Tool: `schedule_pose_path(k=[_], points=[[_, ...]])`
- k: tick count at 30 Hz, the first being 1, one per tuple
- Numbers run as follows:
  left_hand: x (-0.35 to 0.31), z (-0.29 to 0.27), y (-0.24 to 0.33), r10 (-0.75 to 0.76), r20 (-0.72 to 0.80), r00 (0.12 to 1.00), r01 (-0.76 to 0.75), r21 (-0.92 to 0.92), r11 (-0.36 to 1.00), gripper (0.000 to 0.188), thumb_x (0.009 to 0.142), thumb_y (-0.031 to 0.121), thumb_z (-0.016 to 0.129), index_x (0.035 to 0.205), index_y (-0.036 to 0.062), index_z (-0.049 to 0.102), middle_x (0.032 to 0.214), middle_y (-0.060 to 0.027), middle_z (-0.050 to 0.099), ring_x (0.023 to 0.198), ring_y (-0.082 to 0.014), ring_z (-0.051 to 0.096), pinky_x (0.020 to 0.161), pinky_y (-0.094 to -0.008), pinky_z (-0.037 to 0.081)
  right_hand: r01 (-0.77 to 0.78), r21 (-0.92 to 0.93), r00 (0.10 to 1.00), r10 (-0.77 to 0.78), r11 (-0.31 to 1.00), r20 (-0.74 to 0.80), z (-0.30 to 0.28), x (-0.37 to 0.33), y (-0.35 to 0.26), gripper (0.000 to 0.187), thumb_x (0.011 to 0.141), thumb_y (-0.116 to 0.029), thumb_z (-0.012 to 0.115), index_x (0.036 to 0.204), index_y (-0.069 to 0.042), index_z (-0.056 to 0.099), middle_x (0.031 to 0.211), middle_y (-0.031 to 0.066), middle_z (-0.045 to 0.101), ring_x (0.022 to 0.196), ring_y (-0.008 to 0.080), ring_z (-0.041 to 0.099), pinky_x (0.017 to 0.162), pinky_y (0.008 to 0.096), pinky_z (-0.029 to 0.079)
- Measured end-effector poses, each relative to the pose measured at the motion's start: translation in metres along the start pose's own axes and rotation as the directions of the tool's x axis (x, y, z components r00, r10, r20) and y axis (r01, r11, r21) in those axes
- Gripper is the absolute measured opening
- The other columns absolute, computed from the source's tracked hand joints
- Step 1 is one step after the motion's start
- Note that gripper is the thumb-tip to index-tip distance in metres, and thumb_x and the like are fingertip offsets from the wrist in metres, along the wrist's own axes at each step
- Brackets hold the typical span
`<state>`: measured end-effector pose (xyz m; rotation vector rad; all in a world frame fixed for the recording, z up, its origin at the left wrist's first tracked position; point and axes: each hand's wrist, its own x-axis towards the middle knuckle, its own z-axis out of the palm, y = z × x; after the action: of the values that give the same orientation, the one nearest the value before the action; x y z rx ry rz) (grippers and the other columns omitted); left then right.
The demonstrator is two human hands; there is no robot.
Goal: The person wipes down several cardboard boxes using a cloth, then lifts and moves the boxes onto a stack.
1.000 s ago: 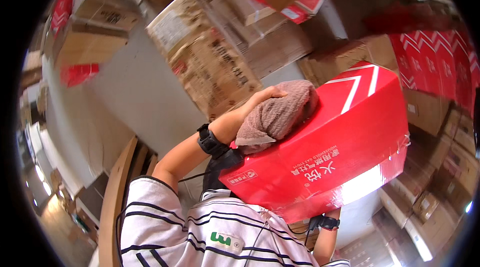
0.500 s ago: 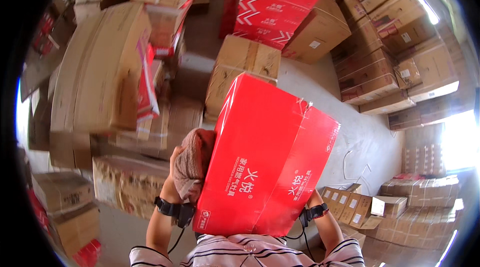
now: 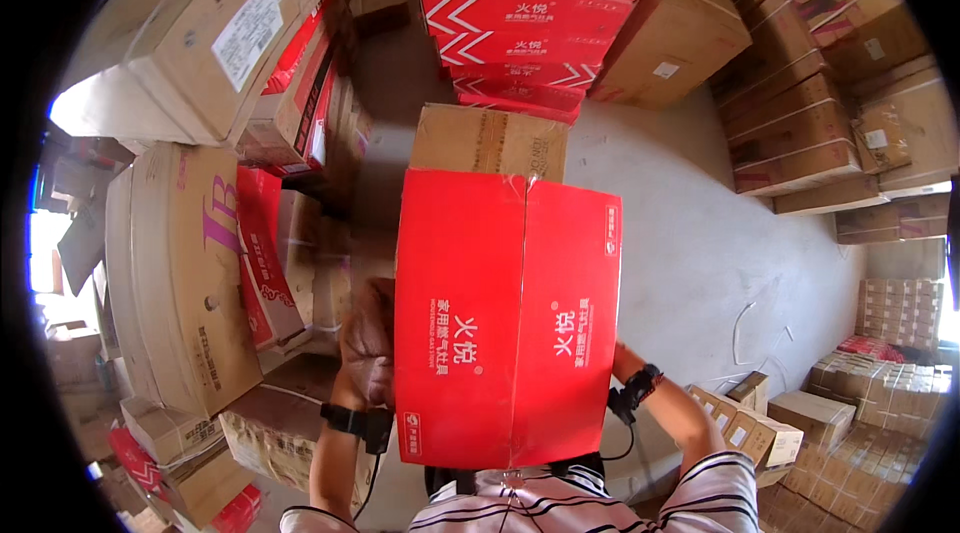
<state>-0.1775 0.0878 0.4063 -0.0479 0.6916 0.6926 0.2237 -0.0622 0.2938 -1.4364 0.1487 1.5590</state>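
A red cardboard box [image 3: 465,273] with white print and a taped seam along its top is held up in front of my body. My left hand [image 3: 349,373] grips its left side, with a bunched brown cloth [image 3: 368,338] between hand and box. On the right side, my right hand [image 3: 627,363] bears against the box's edge; most of its fingers are hidden behind the box. Just beyond the red box stands a brown carton [image 3: 490,141], partly covered by it.
Ahead rises a stack of red boxes [image 3: 530,13] beside a large brown carton [image 3: 670,43]. Big cartons [image 3: 170,273] crowd the left. More strapped cartons [image 3: 800,133] line the right wall. White strapping [image 3: 742,323] lies on the grey floor [image 3: 690,253].
The red box has turned from tilted to nearly square with my body, its far end swinging left. My view has turned right, and the red stack ahead now appears nearer the middle.
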Motion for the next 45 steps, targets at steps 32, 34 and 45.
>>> schedule_pose_path(k=[32, 34, 45], points=[[0.212, 0.124, 0.236, 0.083, -0.049, 0.995, -0.052, 0.452, 0.890, 0.052, 0.075, 0.052, 0.054, 0.104, 0.0093, 0.061, 0.096, -0.0066, 0.063, 0.083, -0.0218, 0.060, 0.075, -0.0358, 0.049, 0.374, -0.684, 0.902, -0.416, 0.627, 0.112, 0.134, 0.084, -0.180, 0.031, 0.085, -0.031, 0.055, 0.108, -0.010, 0.054, 0.094, 0.0002, 0.060, 0.076, 0.0118, 0.059, 0.065, 0.0263, 0.046], [0.175, 0.171, 0.207, 0.088, -0.059, 0.994, -0.059, 0.384, 0.921, 0.053, 0.074, 0.052, 0.055, 0.105, 0.0093, 0.060, 0.095, -0.0071, 0.063, 0.082, -0.0222, 0.060, 0.074, -0.0359, 0.050, 0.390, -0.841, 0.840, -0.519, 0.376, 0.157, 0.150, 0.022, -0.195, 0.036, 0.082, -0.030, 0.059, 0.109, -0.008, 0.054, 0.099, 0.0048, 0.060, 0.078, 0.0151, 0.061, 0.067, 0.0295, 0.048], [0.134, 0.326, -0.049, -0.217, 0.172, 0.961, 0.124, 0.432, 0.893, 0.047, 0.082, 0.037, 0.050, 0.117, 0.0047, 0.051, 0.110, -0.0111, 0.058, 0.096, -0.0247, 0.058, 0.082, -0.0381, 0.048, 0.756, -0.632, 0.587, -0.604, 0.171, 0.539, 0.128, -0.154, -0.257, 0.086, 0.073, -0.045, 0.066, 0.137, -0.012, 0.018, 0.133, 0.0206, 0.029, 0.121, 0.0371, 0.034, 0.099, 0.0422, 0.032]])
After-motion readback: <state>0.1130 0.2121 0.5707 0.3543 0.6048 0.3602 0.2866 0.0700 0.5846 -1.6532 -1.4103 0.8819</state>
